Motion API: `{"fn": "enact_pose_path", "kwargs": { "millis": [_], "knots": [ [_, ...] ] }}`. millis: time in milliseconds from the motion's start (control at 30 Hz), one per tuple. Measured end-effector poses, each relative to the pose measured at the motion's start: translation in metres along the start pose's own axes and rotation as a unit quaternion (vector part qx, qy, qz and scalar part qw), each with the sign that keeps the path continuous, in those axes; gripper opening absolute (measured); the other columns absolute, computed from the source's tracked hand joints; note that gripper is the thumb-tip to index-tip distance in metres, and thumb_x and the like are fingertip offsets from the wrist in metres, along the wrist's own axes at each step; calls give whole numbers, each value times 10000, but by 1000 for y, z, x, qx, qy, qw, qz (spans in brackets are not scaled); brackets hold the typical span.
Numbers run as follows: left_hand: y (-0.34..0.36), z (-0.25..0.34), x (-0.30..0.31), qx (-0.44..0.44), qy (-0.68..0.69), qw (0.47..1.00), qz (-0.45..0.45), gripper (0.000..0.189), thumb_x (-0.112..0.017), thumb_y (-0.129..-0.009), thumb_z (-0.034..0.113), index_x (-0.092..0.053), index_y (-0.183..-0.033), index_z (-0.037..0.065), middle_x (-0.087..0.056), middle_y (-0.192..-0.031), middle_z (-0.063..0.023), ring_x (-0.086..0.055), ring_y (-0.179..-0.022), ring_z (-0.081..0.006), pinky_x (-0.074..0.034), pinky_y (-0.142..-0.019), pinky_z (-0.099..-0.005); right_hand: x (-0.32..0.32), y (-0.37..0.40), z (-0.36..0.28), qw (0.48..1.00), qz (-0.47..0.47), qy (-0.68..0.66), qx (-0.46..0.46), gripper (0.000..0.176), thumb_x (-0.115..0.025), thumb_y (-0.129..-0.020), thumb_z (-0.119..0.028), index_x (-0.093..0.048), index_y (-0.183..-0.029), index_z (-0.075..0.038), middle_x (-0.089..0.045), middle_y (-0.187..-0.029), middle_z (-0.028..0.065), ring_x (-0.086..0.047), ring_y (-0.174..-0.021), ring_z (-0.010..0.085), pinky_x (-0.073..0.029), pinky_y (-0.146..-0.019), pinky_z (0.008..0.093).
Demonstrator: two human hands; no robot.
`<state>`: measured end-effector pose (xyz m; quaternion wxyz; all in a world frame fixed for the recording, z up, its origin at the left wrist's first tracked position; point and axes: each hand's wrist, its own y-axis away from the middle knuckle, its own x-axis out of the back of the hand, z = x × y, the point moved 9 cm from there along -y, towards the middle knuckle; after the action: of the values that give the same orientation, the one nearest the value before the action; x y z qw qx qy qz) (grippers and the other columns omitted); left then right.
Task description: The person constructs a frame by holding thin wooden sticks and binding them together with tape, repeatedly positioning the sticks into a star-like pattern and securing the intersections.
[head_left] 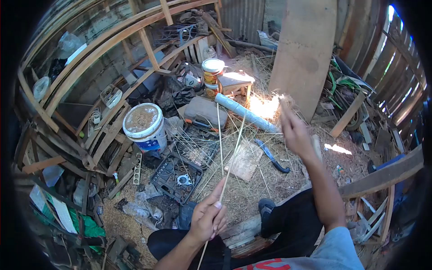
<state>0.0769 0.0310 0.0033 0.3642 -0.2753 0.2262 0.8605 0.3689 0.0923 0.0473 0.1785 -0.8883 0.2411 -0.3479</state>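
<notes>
The left grip curls round a strip slanting forward and right; the right grip hangs apart, its hold unclear.

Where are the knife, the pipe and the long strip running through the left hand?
Knife (270,155), head view: the blade.
Pipe (255,118), head view: its middle.
Long strip (233,155), head view: its upper stretch.

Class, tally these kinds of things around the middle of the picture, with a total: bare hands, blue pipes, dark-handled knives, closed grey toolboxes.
Bare hands: 2 (left hand, right hand)
Blue pipe: 1
Dark-handled knife: 1
Closed grey toolbox: 1
Total: 5
</notes>
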Motion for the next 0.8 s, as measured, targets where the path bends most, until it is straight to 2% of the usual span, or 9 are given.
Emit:
{"fn": "enact_pose_path", "kwargs": {
  "millis": [33,67,133,200,400,500,667,733,800],
  "knots": [
    [-2,2,2,-8,-3,1000,10,546,-318,-1024,107,-166,-1548,122,-319,-499,24,-282,-346,-58,-294,-355,-203,-13,15,-19,998,-50,-18,-28,417,-428,-992,-98,-460,-1397,-2,-523,-644,29,-454,-545,118,-406,-509,305],
    [-4,4,3,-13,-7,1000,18,545,-324,-1025,106,-169,-1547,120,-321,-500,24,-281,-345,-59,-292,-353,-205,-27,28,-59,992,-91,-76,35,422,-444,-961,-48,-490,-1379,-22,-499,-628,30,-444,-540,100,-399,-502,299],
    [-4,3,11,-11,-20,999,48,546,-339,-1025,106,-173,-1546,115,-327,-505,24,-280,-347,-60,-291,-352,-206,-71,83,-126,940,-235,-98,228,573,-561,-844,-26,-482,-1405,-115,-538,-658,63,-541,-518,224,-468,-499,332],
    [-2,-3,19,-2,-30,997,72,547,-354,-1026,108,-178,-1543,107,-332,-509,24,-281,-352,-59,-294,-355,-203,-91,115,-138,922,-284,-8,263,645,-593,-825,-67,-438,-1444,-162,-547,-683,72,-572,-542,265,-494,-494,363],
    [0,1,14,-20,-20,998,55,540,-361,-1027,113,-191,-1539,89,-327,-517,32,-305,-373,-57,-311,-370,-197,-84,95,-133,936,-265,39,228,665,-596,-881,-167,-360,-1494,-271,-561,-691,81,-590,-534,267,-473,-438,373],
    [-1,4,11,-19,-34,998,42,540,-356,-1027,112,-190,-1540,89,-329,-518,37,-311,-386,-54,-313,-378,-204,-82,88,-122,949,-242,34,199,660,-573,-879,-130,-363,-1492,-253,-570,-675,112,-587,-535,287,-478,-464,388],
    [0,-9,2,0,-74,997,16,567,-362,-992,123,-208,-1537,98,-304,-482,21,-266,-328,-65,-296,-332,-210,-36,26,-59,993,-84,10,82,530,-494,-929,-97,-435,-1446,-198,-641,-763,195,-652,-643,327,-513,-613,434],
    [1,-9,-2,-20,-118,993,-2,567,-358,-989,120,-209,-1536,90,-301,-483,21,-273,-337,-65,-298,-347,-208,-22,8,-14,997,-62,31,-16,406,-468,-999,-131,-477,-1396,-47,-667,-834,149,-633,-700,223,-493,-693,321],
    [2,-5,-2,-36,-125,991,-7,563,-347,-989,116,-210,-1535,86,-307,-482,17,-279,-337,-68,-304,-348,-209,-15,-1,39,1000,1,26,9,398,-463,-1015,-176,-490,-1384,-31,-665,-813,114,-605,-687,177,-482,-670,309]
  ]
}}
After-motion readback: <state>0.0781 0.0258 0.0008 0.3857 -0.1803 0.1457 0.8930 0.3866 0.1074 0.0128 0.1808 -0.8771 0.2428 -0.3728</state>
